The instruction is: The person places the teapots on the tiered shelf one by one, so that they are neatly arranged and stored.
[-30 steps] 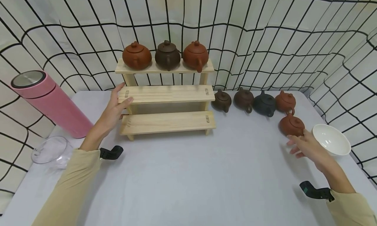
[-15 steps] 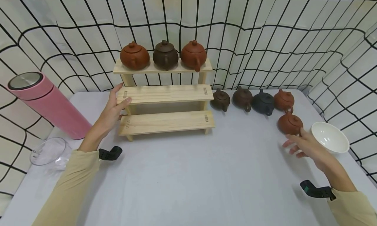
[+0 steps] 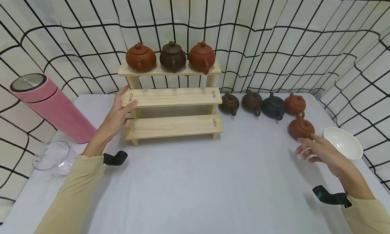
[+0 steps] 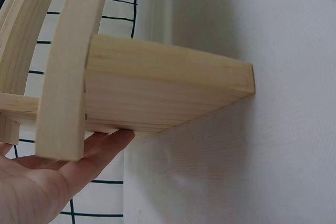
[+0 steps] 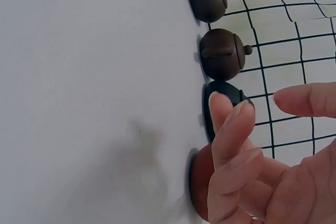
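so from the head cam, the left hand (image 3: pixel 112 119) is gripping the wooden stand (image 3: pixel 173 127), thumb over the middle tier's left end and fingers (image 3: pixel 122 90) around its far corner. three bigger teapots (image 3: pixel 173 59) sit on the top tier, beyond those fingers and off to their right. pink flask (image 3: pixel 61 108) leans to their left, with a clear container (image 3: pixel 51 156) closer to the person. the right hand (image 3: pixel 324 152) is loose over the desk (image 3: pixel 198 190), fingers a bit bent, nothing in them. nearest reddish teapot (image 3: pixel 301 127) is just past its fingertips, can't tell if they touch. white bowl (image 3: pixel 342 142) is right beside that hand, and four small teapots (image 3: pixel 252 103) line up farther off.

left wrist cam: fingertips touch the stand's wood from the side.

right wrist cam: thumb well apart from the curved fingers, nothing between. a blackish teapot (image 5: pixel 223 88) and a reddish one peek out behind them.
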A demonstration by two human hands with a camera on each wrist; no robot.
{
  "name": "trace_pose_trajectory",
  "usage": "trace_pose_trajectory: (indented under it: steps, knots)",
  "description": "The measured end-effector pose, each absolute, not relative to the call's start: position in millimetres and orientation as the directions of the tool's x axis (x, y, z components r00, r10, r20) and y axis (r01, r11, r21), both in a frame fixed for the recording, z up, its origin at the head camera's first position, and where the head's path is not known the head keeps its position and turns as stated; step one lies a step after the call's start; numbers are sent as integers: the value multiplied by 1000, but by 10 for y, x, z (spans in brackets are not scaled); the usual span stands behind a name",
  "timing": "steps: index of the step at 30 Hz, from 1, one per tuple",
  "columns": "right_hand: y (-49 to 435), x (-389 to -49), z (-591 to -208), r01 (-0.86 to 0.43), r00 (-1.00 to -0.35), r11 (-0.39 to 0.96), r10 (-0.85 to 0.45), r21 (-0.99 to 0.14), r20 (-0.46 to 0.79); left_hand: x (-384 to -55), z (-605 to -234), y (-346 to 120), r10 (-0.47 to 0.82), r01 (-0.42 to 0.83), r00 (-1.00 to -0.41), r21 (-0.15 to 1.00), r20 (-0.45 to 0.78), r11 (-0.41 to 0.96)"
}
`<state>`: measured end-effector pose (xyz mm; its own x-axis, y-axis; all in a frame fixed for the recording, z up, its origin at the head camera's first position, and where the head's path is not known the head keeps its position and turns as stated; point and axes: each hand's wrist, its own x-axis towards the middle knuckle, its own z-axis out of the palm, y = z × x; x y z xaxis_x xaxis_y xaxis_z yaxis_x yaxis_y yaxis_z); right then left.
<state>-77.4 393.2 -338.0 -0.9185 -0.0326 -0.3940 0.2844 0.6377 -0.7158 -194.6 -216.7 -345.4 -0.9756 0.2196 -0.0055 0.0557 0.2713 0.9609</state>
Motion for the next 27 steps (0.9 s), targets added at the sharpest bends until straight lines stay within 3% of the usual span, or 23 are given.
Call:
trace_pose_trajectory:
  steps: [15,23,27]
  knots:
    - [4049,-683,-3534,300,-933,500,-24,-812,-360,-1950,-3454,-2149,223,65,-975,963,5,262]
    - [4050,-798,-3686,381,-922,61,-57,-923,-384,-1943,-3444,-2158,221,58,-975,963,-1,262]
    - [4005,-826,-3742,395,-918,-60,-63,-917,-391,-1945,-3443,-2147,219,51,-976,962,-10,269]
